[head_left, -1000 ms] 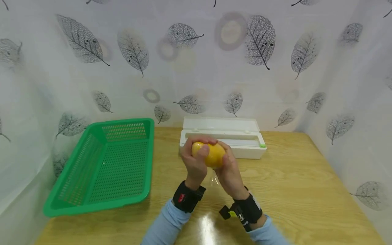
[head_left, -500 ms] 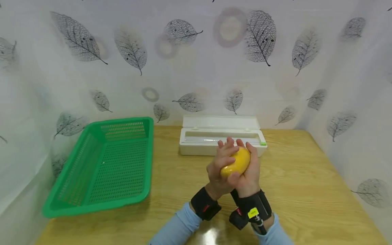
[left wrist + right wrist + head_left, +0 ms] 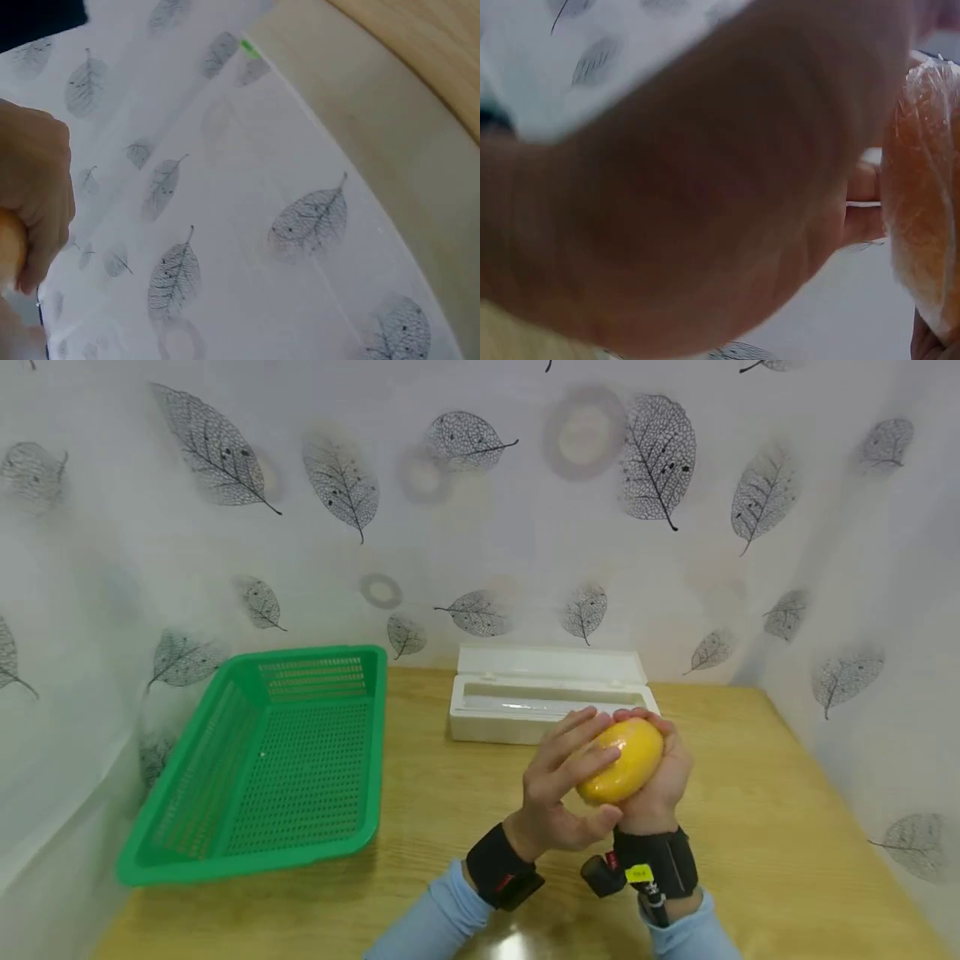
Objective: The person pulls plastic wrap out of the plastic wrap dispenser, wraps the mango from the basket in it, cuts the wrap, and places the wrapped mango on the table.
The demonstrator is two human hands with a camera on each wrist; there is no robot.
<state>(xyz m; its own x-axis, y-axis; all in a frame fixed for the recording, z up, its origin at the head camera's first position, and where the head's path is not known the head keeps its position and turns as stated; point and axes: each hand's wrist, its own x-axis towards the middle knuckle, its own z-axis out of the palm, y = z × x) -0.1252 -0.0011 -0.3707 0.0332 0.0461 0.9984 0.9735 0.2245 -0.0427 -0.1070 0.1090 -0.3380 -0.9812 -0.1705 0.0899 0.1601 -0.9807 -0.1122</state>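
Note:
A yellow oval fruit (image 3: 633, 760) in clinging clear film is held up above the table in the head view. My right hand (image 3: 667, 785) cups it from the right and beneath, fingers curled round its far side. From the left, my left hand (image 3: 558, 789) lays its spread, fairly straight fingers over the near face, thumb below. Crinkled film shows on the fruit (image 3: 922, 202) in the right wrist view, where a blurred hand fills much of the picture. Only a sliver of the fruit (image 3: 9, 247) appears at the left edge of the left wrist view.
Behind the hands stands a long white cling film box (image 3: 487, 727), its lid raised and a film roll inside. On the left sits a green plastic basket (image 3: 378, 735). A leaf-patterned curtain (image 3: 480, 527) surrounds the wooden table (image 3: 750, 793).
Both hands have moved right with the fruit, turning it. My left hand has gone from gripping its end to laying spread fingers on it, while the right hand has come underneath.

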